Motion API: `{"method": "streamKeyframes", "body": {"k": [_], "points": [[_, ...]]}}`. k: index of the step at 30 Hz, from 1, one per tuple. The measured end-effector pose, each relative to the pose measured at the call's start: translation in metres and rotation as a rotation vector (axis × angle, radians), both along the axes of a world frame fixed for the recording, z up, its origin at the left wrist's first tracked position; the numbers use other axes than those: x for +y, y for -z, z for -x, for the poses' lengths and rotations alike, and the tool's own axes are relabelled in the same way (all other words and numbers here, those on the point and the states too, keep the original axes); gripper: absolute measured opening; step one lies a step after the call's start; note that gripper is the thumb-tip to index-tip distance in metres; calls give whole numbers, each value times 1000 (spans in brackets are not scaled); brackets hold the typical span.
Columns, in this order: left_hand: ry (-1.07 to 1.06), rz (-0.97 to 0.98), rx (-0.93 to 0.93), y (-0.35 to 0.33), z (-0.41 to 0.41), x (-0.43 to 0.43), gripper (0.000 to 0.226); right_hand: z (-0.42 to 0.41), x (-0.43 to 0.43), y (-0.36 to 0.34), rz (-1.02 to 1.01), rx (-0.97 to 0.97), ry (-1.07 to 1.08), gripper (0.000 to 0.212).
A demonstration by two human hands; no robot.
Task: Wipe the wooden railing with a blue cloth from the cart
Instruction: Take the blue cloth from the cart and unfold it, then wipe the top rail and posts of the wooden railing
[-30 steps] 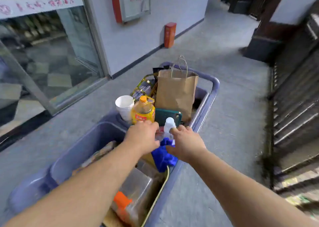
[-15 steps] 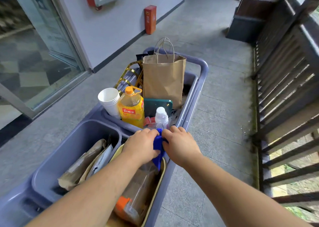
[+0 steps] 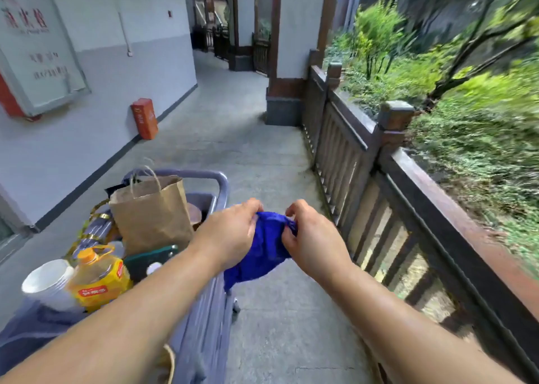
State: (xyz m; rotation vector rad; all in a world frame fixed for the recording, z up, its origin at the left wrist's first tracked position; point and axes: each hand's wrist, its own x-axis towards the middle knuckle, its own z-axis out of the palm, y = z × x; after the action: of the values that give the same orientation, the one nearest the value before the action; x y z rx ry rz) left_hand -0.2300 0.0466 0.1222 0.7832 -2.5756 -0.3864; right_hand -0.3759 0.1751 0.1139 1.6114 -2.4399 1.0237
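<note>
A crumpled blue cloth hangs in the air between my two hands, above the right edge of the grey cart. My left hand grips its left side and my right hand pinches its upper right corner. The dark wooden railing runs along the right side of the walkway, from near my right forearm away to a pillar. Its top rail is wide and reddish brown, with square posts and vertical slats below.
The cart holds a brown paper bag, a yellow oil bottle, stacked white cups and a dark green case. A grey wall with an orange box is on the left. Paved floor stretches ahead; greenery lies beyond the railing.
Both hands have lifted the blue cloth out of the cart and moved it to the right. My view has swung up and right, so the railing and garden now show.
</note>
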Motion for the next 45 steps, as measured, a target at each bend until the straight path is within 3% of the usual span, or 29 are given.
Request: {"method": "streamKeyframes", "body": {"k": [3,6,11,14,19,28,39,42,45], "points": [[115,-39,22,-23,67,29,12,50,43,-3,-25,-54,75,32],[251,-31,-5,-30,131,65,9,109,95,1,-118,-63,177,15],[383,101,-209,-29,226,114,42,205,191,2,-44,-173,403,6],[441,230,-290,-26,285,146,31,245,241,3,27,-201,516,7],[572,189,-263,-20,368,202,18,276,304,11,100,-202,654,10],[962,-121,-318,-1,466,289,13,287,360,40,135,-349,978,15],[1453,-308,-529,23,491,406,16,204,440,38,289,-460,1776,28],[1497,-300,-516,28,484,443,20,176,459,37,448,-539,1890,23],[1400,-352,-520,33,478,485,18,165,473,39,562,-580,1931,12]]}}
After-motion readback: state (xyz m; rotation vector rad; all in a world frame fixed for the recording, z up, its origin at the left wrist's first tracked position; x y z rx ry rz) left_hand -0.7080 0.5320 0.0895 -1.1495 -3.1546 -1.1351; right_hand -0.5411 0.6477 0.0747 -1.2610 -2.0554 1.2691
